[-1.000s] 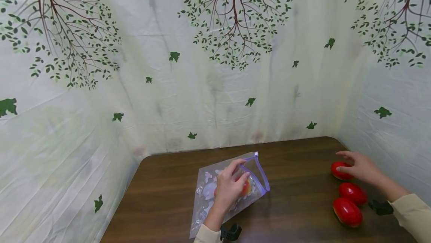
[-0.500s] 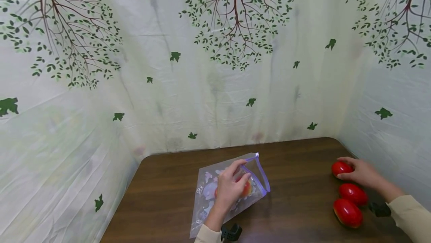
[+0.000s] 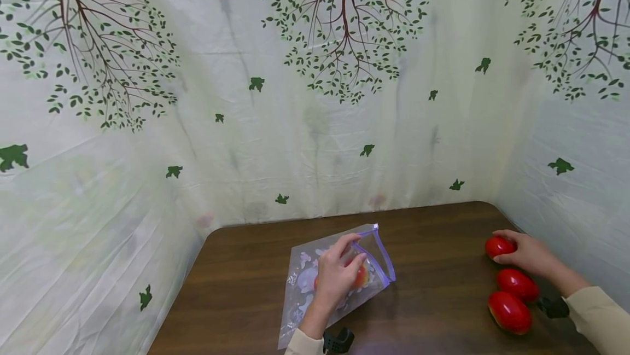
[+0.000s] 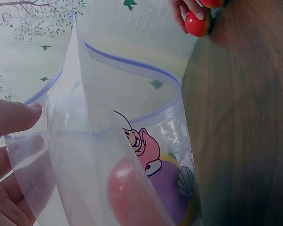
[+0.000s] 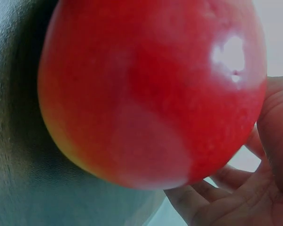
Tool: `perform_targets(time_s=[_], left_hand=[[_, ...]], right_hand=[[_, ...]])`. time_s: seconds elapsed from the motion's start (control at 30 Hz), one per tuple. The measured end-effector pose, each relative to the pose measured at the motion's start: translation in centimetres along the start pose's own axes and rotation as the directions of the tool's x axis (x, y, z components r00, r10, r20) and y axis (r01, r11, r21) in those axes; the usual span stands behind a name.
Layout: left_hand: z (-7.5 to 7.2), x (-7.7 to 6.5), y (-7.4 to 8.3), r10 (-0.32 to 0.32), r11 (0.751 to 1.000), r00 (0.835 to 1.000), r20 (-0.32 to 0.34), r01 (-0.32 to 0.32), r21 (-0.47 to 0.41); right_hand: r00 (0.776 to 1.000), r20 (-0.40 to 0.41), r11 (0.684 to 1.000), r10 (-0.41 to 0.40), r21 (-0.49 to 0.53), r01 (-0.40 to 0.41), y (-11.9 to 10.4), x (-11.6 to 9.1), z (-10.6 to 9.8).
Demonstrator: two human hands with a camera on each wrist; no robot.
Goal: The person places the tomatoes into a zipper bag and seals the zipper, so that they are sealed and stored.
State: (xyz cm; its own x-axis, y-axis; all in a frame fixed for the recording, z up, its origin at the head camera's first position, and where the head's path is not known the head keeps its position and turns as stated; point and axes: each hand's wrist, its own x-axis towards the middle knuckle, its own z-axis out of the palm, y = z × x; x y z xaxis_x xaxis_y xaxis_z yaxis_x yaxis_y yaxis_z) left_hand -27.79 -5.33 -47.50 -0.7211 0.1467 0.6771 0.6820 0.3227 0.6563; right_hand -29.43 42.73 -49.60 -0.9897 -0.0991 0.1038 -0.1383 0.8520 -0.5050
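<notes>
My left hand (image 3: pixel 337 273) pinches the wall of a clear zip bag (image 3: pixel 302 256) near its purple-edged mouth, which gapes to the right. Through the printed plastic shows a red-and-yellow fruit (image 4: pixel 132 193). At the table's right, my right hand (image 3: pixel 529 251) grips a shiny red mango (image 3: pixel 498 246), thumb on the near side and fingers on the far side. Two more red mangoes, a middle one (image 3: pixel 517 284) and a near one (image 3: pixel 509 312), lie just in front of it. One mango (image 5: pixel 151 94) fills the right wrist view and partly hides the fingers.
The brown wooden table (image 3: pixel 236 289) has rounded far corners. A pale hanging cloth (image 3: pixel 315 169) with printed trees and leaves stands behind it and at both sides. Dark wrist devices, such as the left one (image 3: pixel 338 339), sit at both wrists.
My right hand has come down onto the farthest mango, and its fingers have closed round it. The left hand and the bag have stayed in place.
</notes>
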Motion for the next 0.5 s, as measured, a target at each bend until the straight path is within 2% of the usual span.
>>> perform_targets(time_s=[0.3,0.5], left_hand=[[-0.11,-0.07,0.20,-0.016,1.000,1.000,0.014,0.016,-0.015],[-0.15,0.00,0.25,-0.015,1.000,1.000,0.011,0.015,-0.027]], right_hand=[[1.000,0.010,0.999,0.017,0.028,-0.018,0.37,-0.02,-0.09],[1.000,-0.014,1.000,0.006,0.030,-0.005,0.21,-0.05,-0.51]])
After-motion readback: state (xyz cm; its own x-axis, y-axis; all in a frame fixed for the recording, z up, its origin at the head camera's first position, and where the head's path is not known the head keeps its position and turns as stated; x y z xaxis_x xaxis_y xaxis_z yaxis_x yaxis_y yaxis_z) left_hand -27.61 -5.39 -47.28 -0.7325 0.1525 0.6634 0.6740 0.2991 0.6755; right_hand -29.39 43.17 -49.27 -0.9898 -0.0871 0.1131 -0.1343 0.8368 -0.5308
